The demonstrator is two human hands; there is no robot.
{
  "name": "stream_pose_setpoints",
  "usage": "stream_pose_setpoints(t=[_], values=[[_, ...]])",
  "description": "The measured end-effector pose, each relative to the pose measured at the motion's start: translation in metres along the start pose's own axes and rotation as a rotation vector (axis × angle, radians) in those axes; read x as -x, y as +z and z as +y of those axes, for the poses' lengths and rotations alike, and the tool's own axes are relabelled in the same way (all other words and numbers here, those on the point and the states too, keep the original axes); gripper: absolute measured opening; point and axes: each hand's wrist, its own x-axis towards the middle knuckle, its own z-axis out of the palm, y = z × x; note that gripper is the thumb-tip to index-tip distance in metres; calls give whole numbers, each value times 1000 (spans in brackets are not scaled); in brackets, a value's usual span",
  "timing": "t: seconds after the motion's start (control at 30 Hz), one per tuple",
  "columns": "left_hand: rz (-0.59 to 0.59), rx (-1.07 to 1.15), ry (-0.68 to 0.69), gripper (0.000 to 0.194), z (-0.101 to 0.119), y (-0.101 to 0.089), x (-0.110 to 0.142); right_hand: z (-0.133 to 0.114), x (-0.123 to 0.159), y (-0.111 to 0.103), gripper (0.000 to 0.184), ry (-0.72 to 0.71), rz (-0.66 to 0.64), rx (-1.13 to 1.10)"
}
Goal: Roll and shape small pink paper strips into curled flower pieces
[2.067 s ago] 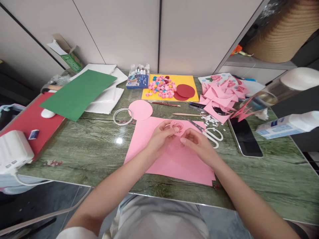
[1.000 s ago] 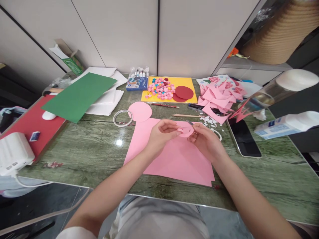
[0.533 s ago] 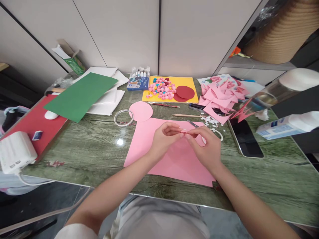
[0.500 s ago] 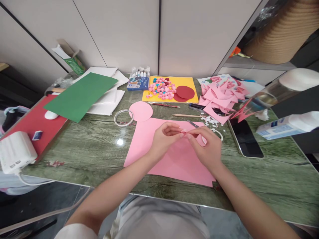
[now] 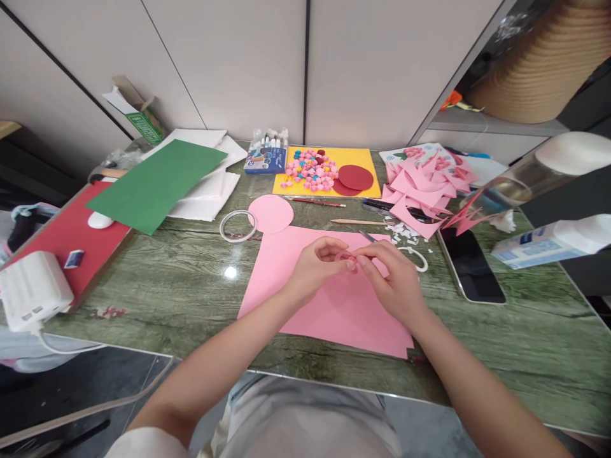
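Between my two hands is a small curled piece of pink paper [image 5: 351, 259], pinched at the fingertips. My left hand [image 5: 315, 267] is closed on its left side, and my right hand [image 5: 394, 277] pinches its right side with thumb and forefinger. Both hands are above a large pink paper sheet [image 5: 329, 312] on the table. Partly hidden behind my right hand lie scissors, with a blade tip [image 5: 366, 236] and a white handle loop [image 5: 417, 257] showing. Left of the sheet's top, a pink paper circle [image 5: 272, 213] touches a white tape roll [image 5: 237, 226].
Pink curls and red circles [image 5: 356, 177] lie on yellow paper [image 5: 372, 159]. Pink scraps [image 5: 420, 184], white bits [image 5: 405, 235], a wooden stick [image 5: 360, 221] and a phone [image 5: 472, 264] are right. Green paper [image 5: 157, 184] and a white power block [image 5: 33, 289] are left.
My right hand has shifted slightly left and down. The pink paper between my fingertips now shows as a small loop, and more of the white handle loop is uncovered.
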Motion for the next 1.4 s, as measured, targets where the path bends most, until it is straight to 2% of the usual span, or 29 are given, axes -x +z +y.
stream_pose_setpoints(t=[0.27, 0.47, 0.53, 0.63, 0.7, 0.73, 0.8, 0.87, 0.9, 0.93, 1.0, 1.13, 1.27, 1.4], values=[[-42, 166, -243, 28, -1, -4, -2, 7, -1, -4, 24, 35, -151, -94], [2, 200, -249, 27, -2, -7, -4, 9, 0, -1, 30, 22, -170, -35], [18, 220, -231, 26, -3, -8, -4, 7, 1, 2, 33, 25, -128, 8], [69, 280, -233, 23, -3, -8, -5, 3, 3, 5, 35, 50, 40, 65], [110, 324, -243, 24, -3, -8, -6, 0, 5, 6, 23, 88, 132, 92], [135, 343, -242, 25, -2, -8, -6, 0, 5, 7, 17, 126, 124, 90], [178, 369, -229, 26, -2, -8, -7, -2, 6, 10, 22, 258, -39, -19], [202, 378, -199, 26, -1, -8, -7, -2, 7, 17, 31, 426, -270, -300], [203, 380, -176, 26, 0, -7, -7, -2, 8, 21, 32, 499, -336, -471], [198, 381, -155, 26, 0, -7, -7, -2, 8, 25, 31, 556, -337, -615], [178, 380, -113, 26, 1, -5, -6, 0, 8, 32, 26, 635, -250, -818], [134, 364, -66, 26, 2, -1, -3, 6, 8, 35, 19, 720, -98, -1058], [70, 250, -5, 27, 4, -1, -4, 7, 4, 27, 22, 764, -70, -1155], [-22, 40, 82, 29, 7, -7, -5, 6, -2, 13, 23, 760, -76, -1129]])
